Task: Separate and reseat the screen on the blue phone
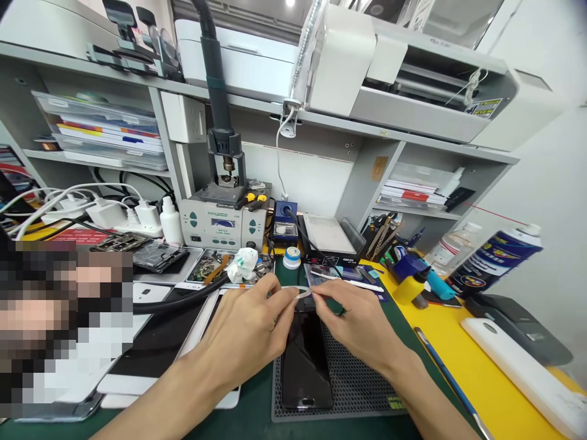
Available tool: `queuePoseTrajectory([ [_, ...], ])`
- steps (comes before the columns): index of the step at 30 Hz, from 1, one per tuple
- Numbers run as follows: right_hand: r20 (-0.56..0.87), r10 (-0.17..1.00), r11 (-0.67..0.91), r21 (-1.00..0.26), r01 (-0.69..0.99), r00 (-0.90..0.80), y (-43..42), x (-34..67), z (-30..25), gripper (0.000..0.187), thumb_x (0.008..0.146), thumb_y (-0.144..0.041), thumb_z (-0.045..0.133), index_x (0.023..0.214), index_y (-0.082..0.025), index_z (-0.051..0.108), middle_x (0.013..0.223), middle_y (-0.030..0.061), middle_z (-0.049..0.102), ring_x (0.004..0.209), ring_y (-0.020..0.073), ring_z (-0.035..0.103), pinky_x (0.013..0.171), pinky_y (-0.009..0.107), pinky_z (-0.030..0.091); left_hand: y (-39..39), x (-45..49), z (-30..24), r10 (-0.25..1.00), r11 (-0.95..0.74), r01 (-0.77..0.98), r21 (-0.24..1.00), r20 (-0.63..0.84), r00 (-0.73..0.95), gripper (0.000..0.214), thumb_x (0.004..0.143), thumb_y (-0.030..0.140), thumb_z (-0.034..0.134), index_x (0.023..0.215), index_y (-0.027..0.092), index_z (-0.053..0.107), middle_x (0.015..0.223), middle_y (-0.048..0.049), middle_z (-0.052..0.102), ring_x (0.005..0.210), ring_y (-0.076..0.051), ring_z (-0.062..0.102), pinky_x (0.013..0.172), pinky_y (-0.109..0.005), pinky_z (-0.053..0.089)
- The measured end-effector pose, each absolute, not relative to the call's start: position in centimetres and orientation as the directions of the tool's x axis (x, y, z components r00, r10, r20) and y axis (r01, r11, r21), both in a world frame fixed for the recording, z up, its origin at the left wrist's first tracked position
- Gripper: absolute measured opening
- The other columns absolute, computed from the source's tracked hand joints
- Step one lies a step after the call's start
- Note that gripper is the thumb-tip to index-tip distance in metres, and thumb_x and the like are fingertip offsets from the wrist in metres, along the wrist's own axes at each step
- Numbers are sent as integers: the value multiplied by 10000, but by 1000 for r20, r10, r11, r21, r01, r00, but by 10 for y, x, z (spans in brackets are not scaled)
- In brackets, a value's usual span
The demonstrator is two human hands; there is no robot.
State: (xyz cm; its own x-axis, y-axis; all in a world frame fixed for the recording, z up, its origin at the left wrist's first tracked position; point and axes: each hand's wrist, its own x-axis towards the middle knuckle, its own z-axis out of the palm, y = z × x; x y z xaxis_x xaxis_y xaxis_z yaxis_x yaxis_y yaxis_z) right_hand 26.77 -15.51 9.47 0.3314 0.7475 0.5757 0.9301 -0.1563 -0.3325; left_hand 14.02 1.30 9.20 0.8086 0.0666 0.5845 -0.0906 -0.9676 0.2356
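Note:
A thin, whitish curved strip (302, 288) is stretched between my two hands, just above the top end of a black smartphone (306, 373). My left hand (252, 318) pinches one end between thumb and fingertips. At the other end, my right hand (355, 315) pinches it with thumb and forefinger. What the strip is exactly, I cannot make out. The phone lies screen up on a black perforated mat (362, 373), its home button facing me. Part of its upper end is hidden by my left fingers.
White-framed tablets (172, 333) and a thick black hose (183, 302) lie to the left. Behind stand a hot-air station (215, 223) and a blue-topped jar (292, 258). Tweezers (383, 235), a yellow bottle (410, 287), a spray can (495, 260) and a blue brush (447, 373) are at right.

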Motion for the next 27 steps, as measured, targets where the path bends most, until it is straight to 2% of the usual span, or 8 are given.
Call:
queuePoseTrajectory([
  [6,590,744,-152,-308,939,313,-155,268,92,174,954,-128,554,1056,-160,691,986,67,740,896,196,686,840,315,539,13,140,90,69,-969,-83,231,581,811,267,985,277,437,1096,241,677,831,-29,587,591,-171,596,519,-298,415],
  [10,581,753,-154,-301,941,309,-156,268,90,158,955,-135,549,1028,-148,689,943,76,727,861,209,679,783,325,529,12,139,89,83,-957,-91,274,563,823,280,988,281,432,1110,244,682,832,-26,587,597,-165,586,525,-294,391],
  [12,578,750,-159,-313,936,321,-156,268,91,146,948,-137,551,999,-147,687,906,74,715,823,211,672,736,327,516,12,139,90,110,-937,-98,336,547,830,280,986,282,440,1109,247,689,837,-23,589,605,-156,575,544,-293,384],
  [15,584,725,-172,-361,917,366,-156,267,95,129,924,-124,566,955,-164,684,852,46,696,768,186,656,692,304,497,11,139,95,185,-849,-123,513,508,841,244,973,293,482,1059,267,709,808,0,596,634,-135,559,589,-277,389],
  [20,599,671,-178,-441,879,437,-155,264,103,120,880,-99,601,857,-187,680,774,1,675,712,142,640,674,257,495,11,137,107,272,-603,-60,795,276,922,237,951,432,530,1029,301,711,672,54,573,531,-96,468,502,-233,337],
  [23,618,642,-172,-460,871,454,-155,263,105,115,882,-109,608,881,-185,693,792,4,695,721,137,654,689,245,510,12,137,110,260,-470,-24,883,164,952,312,948,509,507,1102,317,698,682,61,569,480,-80,457,455,-224,320],
  [27,650,623,-148,-448,882,435,-156,263,105,140,880,-109,621,970,-178,705,860,14,727,757,130,676,732,224,528,13,138,109,262,-417,-36,908,157,952,320,934,517,535,1111,321,714,736,50,623,528,-86,494,485,-218,357],
])
